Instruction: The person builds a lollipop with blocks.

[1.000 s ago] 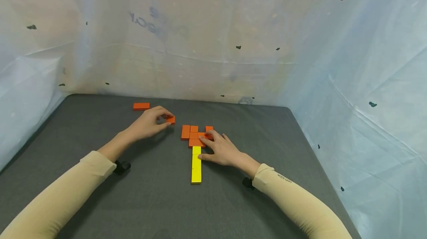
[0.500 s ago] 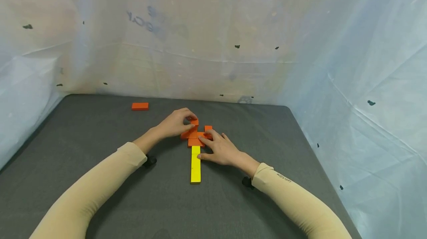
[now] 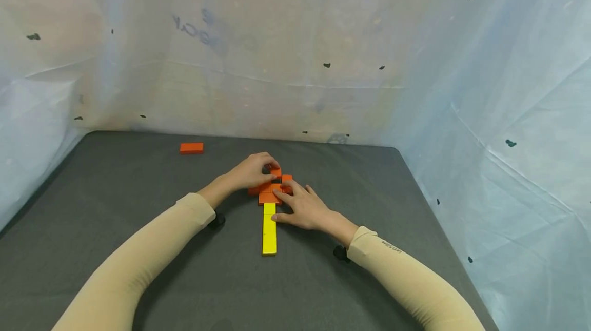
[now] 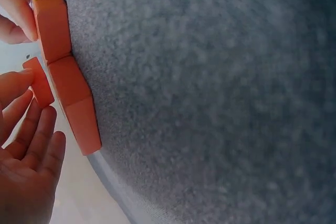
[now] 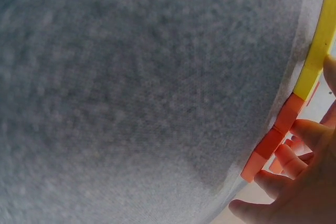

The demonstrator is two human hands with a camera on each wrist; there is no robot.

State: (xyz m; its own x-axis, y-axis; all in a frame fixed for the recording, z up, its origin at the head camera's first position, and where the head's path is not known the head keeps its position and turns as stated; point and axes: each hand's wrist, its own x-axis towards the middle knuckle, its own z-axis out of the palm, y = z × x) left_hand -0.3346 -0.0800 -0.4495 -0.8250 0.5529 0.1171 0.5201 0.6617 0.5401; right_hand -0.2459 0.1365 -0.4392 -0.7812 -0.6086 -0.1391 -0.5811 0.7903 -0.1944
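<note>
My left hand [image 3: 249, 172] pinches a small orange block [image 3: 276, 172] between thumb and fingers. In the left wrist view this block [image 4: 42, 83] is tilted, held just above the row of orange blocks. Flat orange blocks [image 3: 270, 198] lie in a cluster at mid-table, partly hidden by both hands. A strip of yellow blocks [image 3: 269, 236] runs from the cluster toward me. Spread out, the fingers of my right hand [image 3: 307, 209] rest on the cluster's right side, and its thumb touches the yellow strip. The right wrist view shows these fingers along the orange blocks [image 5: 270, 142].
One loose orange block [image 3: 191, 148] lies near the far left edge of the dark grey table [image 3: 198, 279]. Translucent plastic sheeting [image 3: 258, 64] hangs behind the table and along its sides.
My left hand has carried the small orange block rightward from left of the cluster to above its back gap. The right hand has stayed in place on the blocks.
</note>
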